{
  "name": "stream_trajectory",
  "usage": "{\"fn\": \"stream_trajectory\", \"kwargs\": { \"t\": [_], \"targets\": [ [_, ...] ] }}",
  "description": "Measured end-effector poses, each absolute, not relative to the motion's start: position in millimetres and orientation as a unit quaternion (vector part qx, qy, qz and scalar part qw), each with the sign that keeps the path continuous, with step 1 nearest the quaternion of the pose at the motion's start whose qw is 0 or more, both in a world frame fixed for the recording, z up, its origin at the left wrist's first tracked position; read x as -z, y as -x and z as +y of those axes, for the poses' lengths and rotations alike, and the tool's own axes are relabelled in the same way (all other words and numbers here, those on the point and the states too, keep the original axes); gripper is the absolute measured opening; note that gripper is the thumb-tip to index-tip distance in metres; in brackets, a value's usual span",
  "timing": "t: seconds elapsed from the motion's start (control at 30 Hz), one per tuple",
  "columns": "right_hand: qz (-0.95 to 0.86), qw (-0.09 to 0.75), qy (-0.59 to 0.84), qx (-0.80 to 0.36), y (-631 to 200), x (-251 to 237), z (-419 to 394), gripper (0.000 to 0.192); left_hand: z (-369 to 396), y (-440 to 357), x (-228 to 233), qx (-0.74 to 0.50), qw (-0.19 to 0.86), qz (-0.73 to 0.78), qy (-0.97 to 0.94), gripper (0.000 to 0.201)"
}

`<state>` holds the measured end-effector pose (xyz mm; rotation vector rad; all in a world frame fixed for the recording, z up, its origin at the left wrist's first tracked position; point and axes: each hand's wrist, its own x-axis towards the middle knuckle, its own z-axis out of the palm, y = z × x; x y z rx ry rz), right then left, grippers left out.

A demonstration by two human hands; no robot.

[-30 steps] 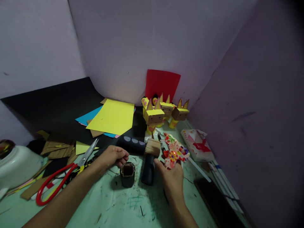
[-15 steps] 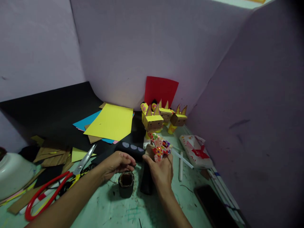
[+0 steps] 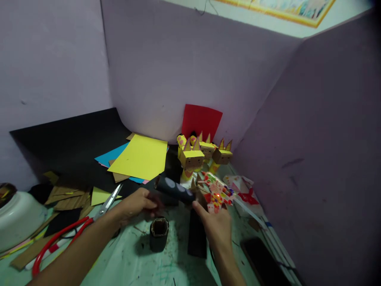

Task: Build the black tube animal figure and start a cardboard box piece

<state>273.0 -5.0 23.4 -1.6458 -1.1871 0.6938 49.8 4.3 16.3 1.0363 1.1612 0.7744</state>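
Note:
My right hand (image 3: 218, 226) is closed, its thumb against a black cardboard piece (image 3: 197, 234) with a black tube with grey spots (image 3: 175, 190) joined to it or lying against it. Just beyond the fingers is a floral-patterned glue gun (image 3: 218, 190), its red light lit and a pale glue stick (image 3: 250, 212) out of its back; whether the fingers also grip it is hidden. To the left, my left hand (image 3: 141, 204) hovers apart from the tube, its fingertips smeared by motion. Below it stands a short black cardboard tube (image 3: 158, 236), upright with an open top.
Red-handled scissors (image 3: 102, 210) and cardboard scraps (image 3: 68, 194) lie at left, near a white rounded vessel (image 3: 24, 212). Yellow paper (image 3: 143, 157) tops a stack behind. Yellow horned figures (image 3: 192, 159) stand at the back. A plastic packet (image 3: 245, 190) and a phone (image 3: 263, 258) lie right.
My right hand has moved right with the black cardboard piece, and the spotted tube and glue gun have shifted with it. My left hand has drawn slightly left. The view has tilted up a little.

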Motion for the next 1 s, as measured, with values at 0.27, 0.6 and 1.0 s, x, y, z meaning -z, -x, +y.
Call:
{"fn": "stream_trajectory", "kwargs": {
  "t": [0.27, 0.6, 1.0],
  "targets": [
    [-0.222, 0.562, 0.409, -0.684, -299, -54, -35, 0.036, -23, -68, -75, -0.521, 0.499, 0.481, -0.499, 0.037],
    [-0.219, 0.546, 0.347, -0.731, -296, -37, -67, 0.047, -65, -149, -60, -0.534, 0.453, 0.483, -0.525, 0.068],
    [-0.237, 0.565, 0.383, -0.692, -302, -30, -74, 0.041, -55, -147, -76, -0.533, 0.427, 0.471, -0.558, 0.066]
  ]
}}
